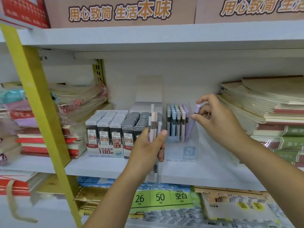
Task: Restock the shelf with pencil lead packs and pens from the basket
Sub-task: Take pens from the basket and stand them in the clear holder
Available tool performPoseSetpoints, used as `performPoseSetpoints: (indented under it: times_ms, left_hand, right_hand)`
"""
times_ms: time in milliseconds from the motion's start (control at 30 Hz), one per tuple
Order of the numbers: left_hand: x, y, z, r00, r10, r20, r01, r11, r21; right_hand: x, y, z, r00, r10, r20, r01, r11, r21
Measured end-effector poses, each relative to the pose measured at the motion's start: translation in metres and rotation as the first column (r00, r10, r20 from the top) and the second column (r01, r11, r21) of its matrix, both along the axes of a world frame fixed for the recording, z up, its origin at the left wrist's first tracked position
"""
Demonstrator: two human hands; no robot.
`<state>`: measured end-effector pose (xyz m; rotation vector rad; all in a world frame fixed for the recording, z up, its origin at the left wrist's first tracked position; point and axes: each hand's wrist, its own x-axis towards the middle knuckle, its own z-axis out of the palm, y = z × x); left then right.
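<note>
My left hand (148,147) grips a bunch of pastel pens (153,125), upright, in front of the shelf. My right hand (217,119) pinches a purple pen (193,122), tilted, its lower end inside the clear pen display box (181,155) at the right side. Rows of blue, pink and purple pens (176,119) stand in that box. To the left, display boxes of pencil lead packs (108,129) fill the white shelf (98,167). The basket is out of view.
Stacks of notebooks (271,112) lie at the right, wrapped notebook piles (75,102) at the left. A yellow upright post (37,102) crosses the left foreground. Paper pads (164,199) fill the shelf below. Cardboard boxes (121,10) sit above.
</note>
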<state>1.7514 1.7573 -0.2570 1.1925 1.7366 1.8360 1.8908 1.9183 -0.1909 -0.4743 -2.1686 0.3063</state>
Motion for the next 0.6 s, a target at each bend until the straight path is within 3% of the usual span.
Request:
performPoseSetpoints:
  times_ms: [233, 400, 500, 567, 600]
  left_hand:
    - [-0.002, -0.004, -0.008, 0.995, -0.101, 0.02, 0.102, 0.994, -0.026]
    - [-0.005, -0.011, -0.007, 0.975, -0.185, 0.12, 0.186, 0.983, 0.007]
    - [-0.005, -0.016, -0.004, 0.97, -0.199, 0.138, 0.197, 0.98, 0.025]
    - [-0.006, -0.018, -0.001, 0.972, -0.195, 0.129, 0.194, 0.981, 0.019]
    - [-0.006, -0.018, 0.0, 0.973, -0.198, 0.121, 0.198, 0.98, 0.017]
  right_hand:
    - [-0.005, 0.007, -0.006, 0.991, 0.107, 0.081, -0.099, 0.989, -0.106]
    - [-0.011, 0.01, -0.011, 0.99, -0.032, 0.138, 0.046, 0.994, -0.097]
    - [-0.01, -0.006, -0.012, 0.986, -0.164, 0.004, 0.164, 0.985, 0.055]
    - [-0.01, -0.026, -0.012, 0.994, -0.084, -0.064, 0.087, 0.995, 0.041]
    - [-0.012, -0.037, -0.011, 0.999, 0.019, -0.047, -0.022, 0.998, -0.052]
